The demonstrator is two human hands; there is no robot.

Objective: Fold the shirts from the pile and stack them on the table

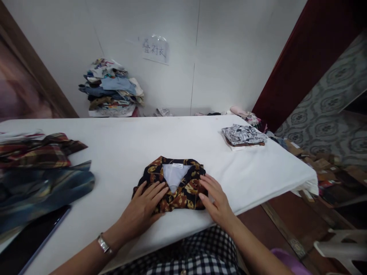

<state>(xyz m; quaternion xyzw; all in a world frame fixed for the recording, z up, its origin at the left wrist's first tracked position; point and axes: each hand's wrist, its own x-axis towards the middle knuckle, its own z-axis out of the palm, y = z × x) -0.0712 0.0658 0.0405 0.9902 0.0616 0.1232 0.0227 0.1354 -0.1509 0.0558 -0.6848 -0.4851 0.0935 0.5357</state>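
A dark patterned shirt (183, 194) in brown, black and yellow lies folded on the white table, its collar towards the far side and a white label inside the neck. My left hand (146, 204) rests flat on the shirt's left front, fingers spread. On the right edge of the shirt lies my right hand (216, 200), its fingers stretched out and touching the cloth. Neither hand grips anything that I can see.
Folded clothes (243, 135) are stacked at the table's right. Plaid shirts (43, 152) and a dark flat object (34, 238) lie at the left. Behind the table rises a tall clothes pile (111, 89). A white plastic stool (341, 248) stands on the floor at right.
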